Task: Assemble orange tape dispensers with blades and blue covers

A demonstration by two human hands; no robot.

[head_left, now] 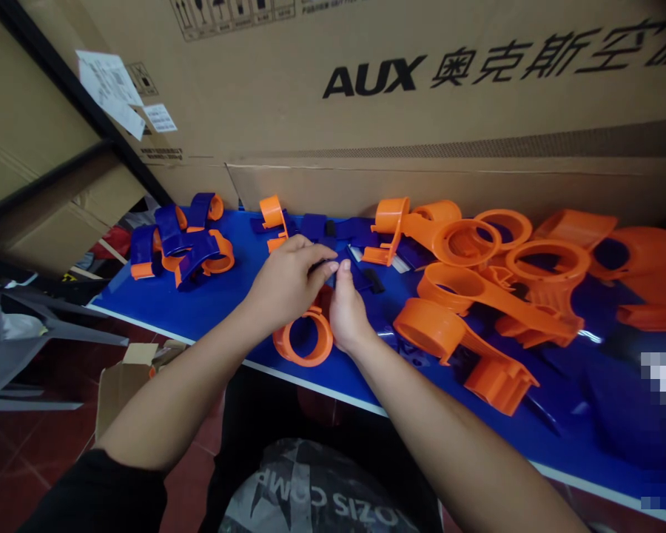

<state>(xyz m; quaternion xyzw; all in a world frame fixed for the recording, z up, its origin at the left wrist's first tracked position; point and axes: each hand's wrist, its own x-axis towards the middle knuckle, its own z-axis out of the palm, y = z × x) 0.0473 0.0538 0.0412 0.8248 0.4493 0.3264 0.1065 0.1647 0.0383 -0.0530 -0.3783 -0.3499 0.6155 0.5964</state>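
My printed shirt is lying nearest the camera, on the near side of the orange ring, my reference point, which is showing just below my hands over the blue table. Progress, judged by eye: work is running partway. Left of the ring, at least four blue-and-orange pieces are sitting clustered, and these are looking finished. Right of the ring, a larger heap of orange holders is lying over blue sheeting, mostly bare orange, so more is seeming left than done. Beyond the ring, loose blue pieces and small black pads are lying about, probably parts for use. Fingers: my left hand, just beyond the ring, is holding thumb and forefinger nearly together; something dark is showing near the tips, but whether I am gripping it I cannot tell. My right hand, at the ring's right, is pointing its thumb up; its other fingers are hiding, so their closure and any hold I cannot tell.
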